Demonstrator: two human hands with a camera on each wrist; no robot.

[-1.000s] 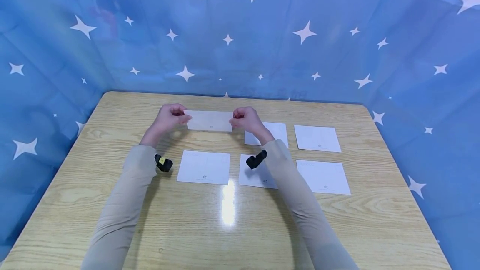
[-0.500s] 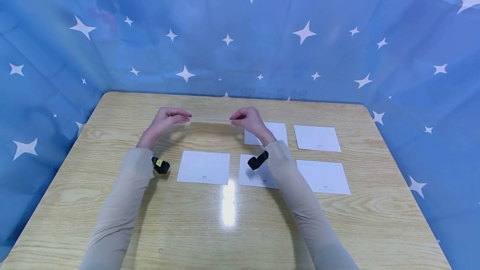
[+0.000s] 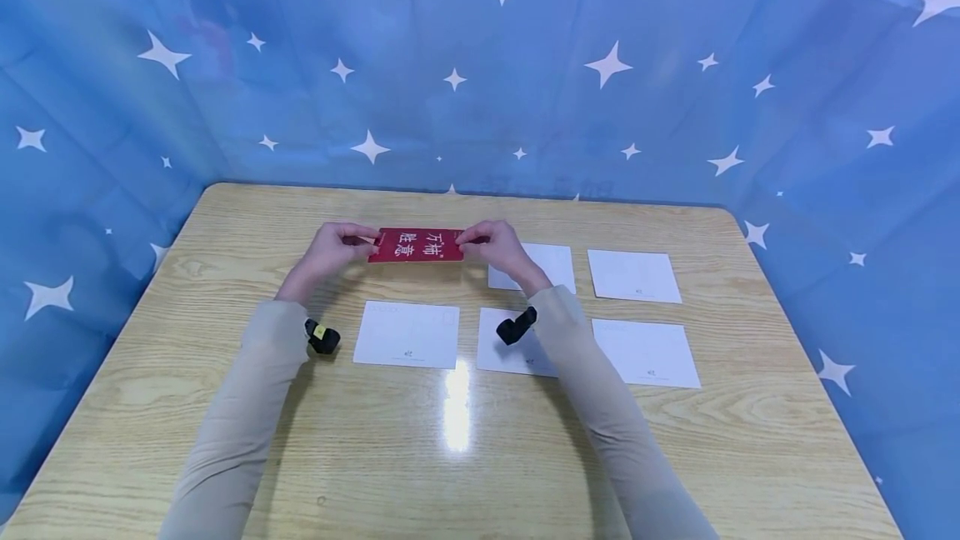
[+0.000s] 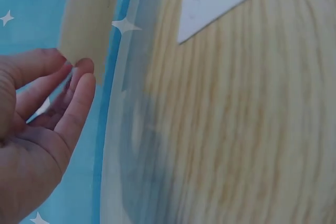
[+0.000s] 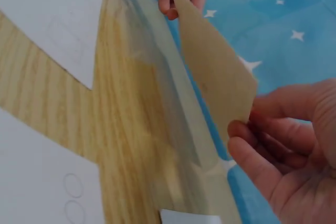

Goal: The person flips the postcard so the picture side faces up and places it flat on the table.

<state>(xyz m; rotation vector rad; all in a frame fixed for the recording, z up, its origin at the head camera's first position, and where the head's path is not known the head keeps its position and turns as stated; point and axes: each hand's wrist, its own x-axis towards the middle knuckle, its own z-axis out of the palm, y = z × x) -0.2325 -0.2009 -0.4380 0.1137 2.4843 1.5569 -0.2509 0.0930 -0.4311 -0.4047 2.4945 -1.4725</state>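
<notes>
Fingers [image 3: 362, 231] of the left hand [image 3: 327, 253] and right hand [image 3: 501, 247] pinched opposite ends of a red card [image 3: 417, 245], raised over the far part of the desk [image 3: 360, 457]. Its long axis ran left to right between them, so neither hand was nearer. One white card [image 3: 407, 335] lay flat on its near side; a second white card [image 3: 553, 261], partly hidden by the right hand, lay to its right.

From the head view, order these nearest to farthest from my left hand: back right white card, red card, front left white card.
1. Red card: held by your left hand.
2. Front left white card: toward your side.
3. Back right white card: farther right.
</notes>
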